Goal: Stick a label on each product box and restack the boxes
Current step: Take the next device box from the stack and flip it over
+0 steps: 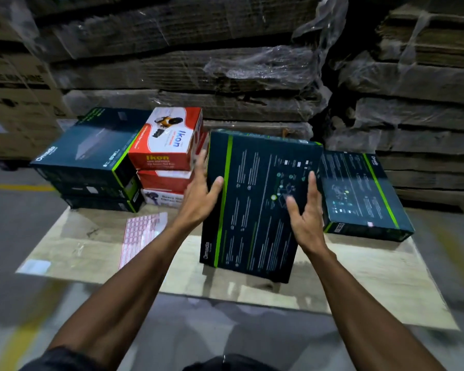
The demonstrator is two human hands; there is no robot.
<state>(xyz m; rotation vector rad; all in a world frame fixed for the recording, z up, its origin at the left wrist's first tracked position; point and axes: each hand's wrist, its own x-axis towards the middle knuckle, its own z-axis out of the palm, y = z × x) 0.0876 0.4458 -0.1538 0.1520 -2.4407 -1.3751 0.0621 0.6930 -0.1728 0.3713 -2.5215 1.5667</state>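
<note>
Roughly midway, judging by the layout. Held up and tilted over the board (pixel 359 277): one dark box (pixel 255 204) with a green stripe, printed back toward the camera, lower edge near or on the wood, hard to tell which. Gripped at its left edge by the left hand (pixel 198 194), thumb on the face, fingers (pixel 202 159) wrapped behind. Right hand (pixel 306 220) spread over the printed face, fingers loose and straight, not curled round anything; touching or only hovering, cannot tell.

Probably done already: a flat box (pixel 364 194) of the same kind lying just to the right on the board, with a small pale patch (pixel 370 224) on its near side, possibly a label, too small to confirm.

Probably left: a dark stack (pixel 91 156) of similar boxes at the far left, and beside it, touching, an Ikon stack (pixel 166 145) of red-and-white boxes three high; no stickers visible on either from this side.

Label sheet (pixel 145 234), pink grid, flat on the board left of the held box, well clear of both hands. No label visible on the held face, so sticking apparently yet to come for this one, then laying it on the flat box
</note>
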